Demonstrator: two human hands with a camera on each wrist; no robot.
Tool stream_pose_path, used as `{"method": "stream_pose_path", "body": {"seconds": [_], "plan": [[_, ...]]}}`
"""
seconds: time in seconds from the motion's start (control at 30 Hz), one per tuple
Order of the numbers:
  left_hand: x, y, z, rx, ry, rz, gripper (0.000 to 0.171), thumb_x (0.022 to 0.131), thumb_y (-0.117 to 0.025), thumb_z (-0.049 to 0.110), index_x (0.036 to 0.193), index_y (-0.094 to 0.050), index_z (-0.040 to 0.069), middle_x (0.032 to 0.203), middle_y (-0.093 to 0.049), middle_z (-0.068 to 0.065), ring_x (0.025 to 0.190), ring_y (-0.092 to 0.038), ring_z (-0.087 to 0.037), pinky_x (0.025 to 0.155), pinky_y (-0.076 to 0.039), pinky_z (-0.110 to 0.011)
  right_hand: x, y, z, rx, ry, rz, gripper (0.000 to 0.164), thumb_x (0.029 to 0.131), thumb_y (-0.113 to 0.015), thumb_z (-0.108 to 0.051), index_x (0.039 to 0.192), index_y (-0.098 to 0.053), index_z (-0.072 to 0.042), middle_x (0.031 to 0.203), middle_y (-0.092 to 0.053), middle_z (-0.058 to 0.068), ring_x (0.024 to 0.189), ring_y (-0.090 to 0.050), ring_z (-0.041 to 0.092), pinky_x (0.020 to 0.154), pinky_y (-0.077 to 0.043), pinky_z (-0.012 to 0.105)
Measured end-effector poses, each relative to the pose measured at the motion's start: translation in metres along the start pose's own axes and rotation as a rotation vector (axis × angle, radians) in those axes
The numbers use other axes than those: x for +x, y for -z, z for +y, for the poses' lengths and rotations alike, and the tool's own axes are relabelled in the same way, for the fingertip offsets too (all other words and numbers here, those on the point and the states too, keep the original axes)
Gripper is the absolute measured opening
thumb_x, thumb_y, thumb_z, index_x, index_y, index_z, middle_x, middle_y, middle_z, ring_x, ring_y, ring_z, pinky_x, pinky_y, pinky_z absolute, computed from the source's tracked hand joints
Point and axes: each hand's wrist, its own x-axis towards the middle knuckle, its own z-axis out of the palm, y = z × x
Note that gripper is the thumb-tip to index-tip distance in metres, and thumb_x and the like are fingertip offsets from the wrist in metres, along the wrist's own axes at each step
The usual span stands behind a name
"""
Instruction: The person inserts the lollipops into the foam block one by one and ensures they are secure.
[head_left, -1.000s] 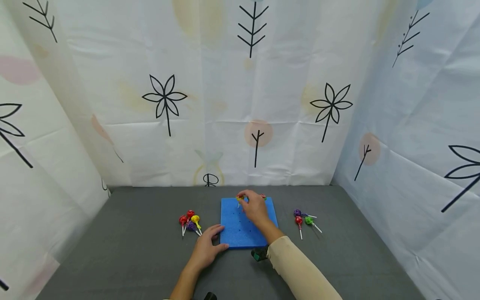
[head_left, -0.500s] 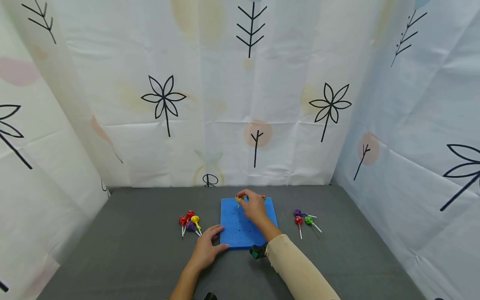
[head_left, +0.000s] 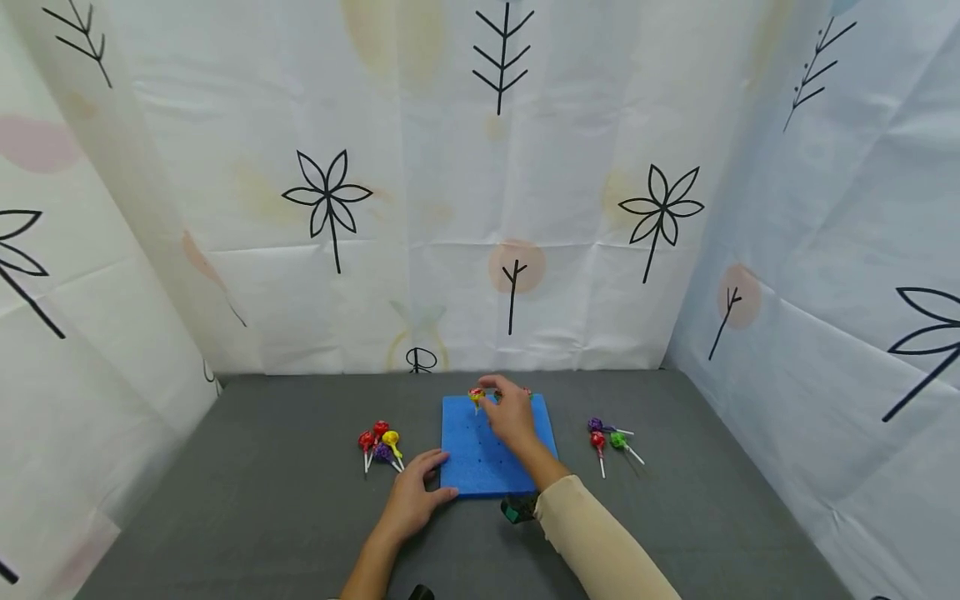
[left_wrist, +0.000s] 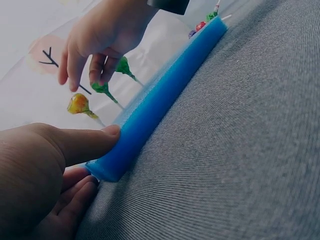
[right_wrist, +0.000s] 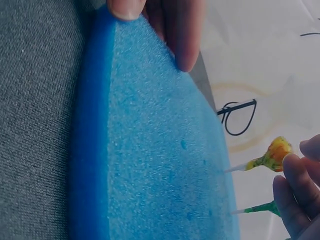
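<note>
- Head view: blue foam board (head_left: 480, 467) flat on grey table (head_left: 262, 508); everything below placed rel. to board.
- R hand (head_left: 512, 414): over board's far part. Fingers loosely bent, gap btwn thumb & index, not wrapped round anything. Tips just beside yellow lollipop (head_left: 476, 395); can't tell if any contact.
- L hand (head_left: 410, 500): at board's near L corner. Thumb on near edge, other fingers on L edge, so corner's held btwn them. L wrist view: thumb fairly straight, fingertips bent in at board's L end.
- Yellow lollipop: upright-ish, stick down, at board's far L corner. R wrist view: stick meets board, head just by R fingertips.
- Green lollipop (left_wrist: 100, 88): next one R along board's far side, also head up, right under R fingers in L wrist view; another green lollipop (left_wrist: 123, 66) past it.
- L pile of lollipops (head_left: 382, 452): on table L of board, well apart; two red, one yellow, one purple.
- R group of lollipops (head_left: 597, 441): on table R of board; red, green & purple, lying down.
- Small dark holes dotted across board top.
- Backdrop cloth (head_left: 450, 200) behind board: white, w/ blk plant drawings.
- Beige sleeve (head_left: 600, 537) on R arm, crossing in from board's near R.
</note>
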Motion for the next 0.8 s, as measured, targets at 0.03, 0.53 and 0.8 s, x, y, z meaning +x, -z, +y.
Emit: {"method": "stream_pose_path", "body": {"seconds": [0.03,0.53,0.8], "plan": [[0.000,0.000,0.000,-0.003,0.004,0.002,0.055,0.082,-0.079,0.021,0.130,-0.060,0.003,0.136,-0.053,-0.018,0.115,-0.057,-0.036,0.096,-0.045,-0.052,0.000,0.001,0.000,0.013,0.009,0.007,0.025,0.091,-0.068,-0.005,0.115,-0.067,-0.008,0.113,-0.067,0.008,0.050,-0.056,0.011,0.049,-0.050,0.026],[-0.001,0.001,0.002,0.003,0.004,0.007,0.055,0.081,-0.080,0.021,0.129,-0.061,0.003,0.135,-0.053,-0.018,0.115,-0.058,-0.036,0.096,-0.044,-0.053,-0.012,0.022,-0.003,0.129,0.110,0.076,0.018,0.088,-0.069,0.002,0.105,-0.069,-0.003,0.095,-0.068,0.012,0.059,-0.062,0.015,0.052,-0.051,0.027],[-0.001,0.000,0.002,0.001,0.018,-0.006,0.055,0.082,-0.079,0.020,0.130,-0.060,0.004,0.137,-0.052,-0.018,0.117,-0.056,-0.036,0.098,-0.043,-0.054,-0.021,0.038,0.009,0.073,0.143,0.090,0.015,0.089,-0.068,0.000,0.103,-0.070,-0.004,0.095,-0.068,0.009,0.065,-0.062,0.019,0.050,-0.050,0.026]]}}
